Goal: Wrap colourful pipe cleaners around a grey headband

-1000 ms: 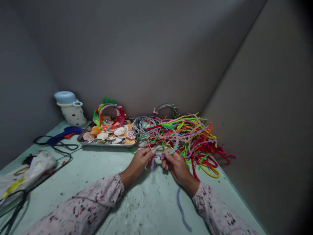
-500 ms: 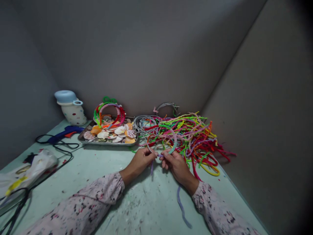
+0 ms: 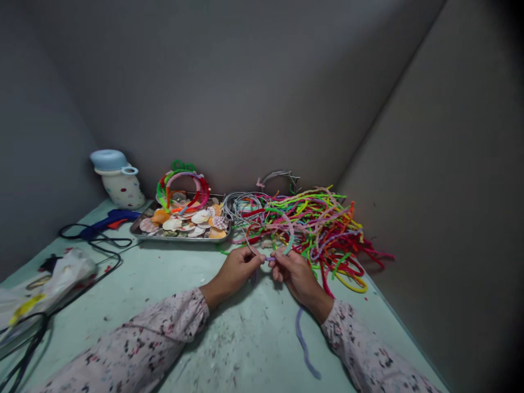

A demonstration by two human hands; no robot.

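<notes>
One hoop (image 3: 292, 233) is pinched at its six-o'clock edge by left hand (image 3: 239, 268) and right hand (image 3: 298, 275). From there, one tray (image 3: 180, 239) is noted at ten o'clock, one purple strip (image 3: 302, 341) at five.

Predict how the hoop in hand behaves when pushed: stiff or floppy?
Probably springy: the hoop arches up from the right hand without drooping. Likely light, being thin. Perhaps slicker near the left hand, where it looks bare and grey.
</notes>
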